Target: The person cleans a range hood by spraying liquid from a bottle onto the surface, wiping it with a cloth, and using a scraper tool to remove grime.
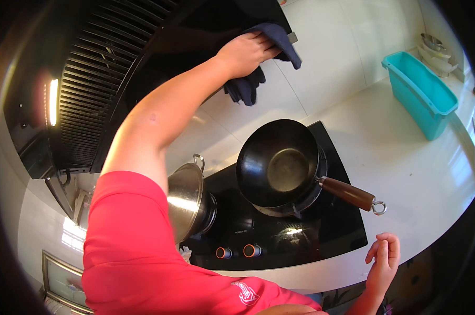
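Observation:
My left hand [246,52] is raised against the shiny black front of the range hood [195,34]. Its fingers press on a dark navy cloth [277,39], which bunches past the fingertips and hangs below the wrist. Down at the right, by the counter's front edge, my right hand [385,261] is in the air with loosely bent fingers apart, holding nothing. Nearest to it is the brown handle of a black wok [279,163], which sits on the right burner of a black glass cooktop [321,231].
A lidded steel pot [184,197] stands on the left burner, partly behind my red sleeve. Two knobs [238,251] sit at the cooktop's front. On the white counter [389,163] stands a turquoise plastic bin [421,97], with stacked bowls [435,52] behind it. Hood slats [98,79] are at upper left.

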Available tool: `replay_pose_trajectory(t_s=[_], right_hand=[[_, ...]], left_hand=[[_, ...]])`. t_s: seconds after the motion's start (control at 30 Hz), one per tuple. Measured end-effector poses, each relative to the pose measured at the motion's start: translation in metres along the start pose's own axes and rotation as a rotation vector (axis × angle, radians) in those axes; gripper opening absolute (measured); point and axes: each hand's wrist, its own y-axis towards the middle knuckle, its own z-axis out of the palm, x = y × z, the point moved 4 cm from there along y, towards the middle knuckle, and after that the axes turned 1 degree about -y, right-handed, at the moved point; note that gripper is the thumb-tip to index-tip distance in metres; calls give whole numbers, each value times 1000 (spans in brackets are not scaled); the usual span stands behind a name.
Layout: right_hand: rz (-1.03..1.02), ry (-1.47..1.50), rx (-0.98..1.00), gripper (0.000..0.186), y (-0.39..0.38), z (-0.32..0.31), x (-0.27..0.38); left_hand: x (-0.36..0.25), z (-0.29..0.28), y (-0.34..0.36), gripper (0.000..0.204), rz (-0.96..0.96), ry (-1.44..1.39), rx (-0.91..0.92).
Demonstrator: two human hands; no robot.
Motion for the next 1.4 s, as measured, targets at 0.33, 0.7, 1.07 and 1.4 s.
replay_pose_trajectory(t_s=[0.33, 0.7, 1.07, 1.4], right_hand=[[-17, -58, -57, 13, 6, -10, -11], [-66, -180, -47, 16, -3, 13, -14], [-163, -260, -37, 15, -38, 41, -5], [-124, -267, -106, 13, -96, 63, -6]], left_hand=[[18, -27, 46, 52, -91, -155, -225], [-1, 14, -2, 21, 245, -213, -156], [-30, 33, -235, 27, 227, -213, 379], [-50, 39, -464, 27, 139, -319, 409]])
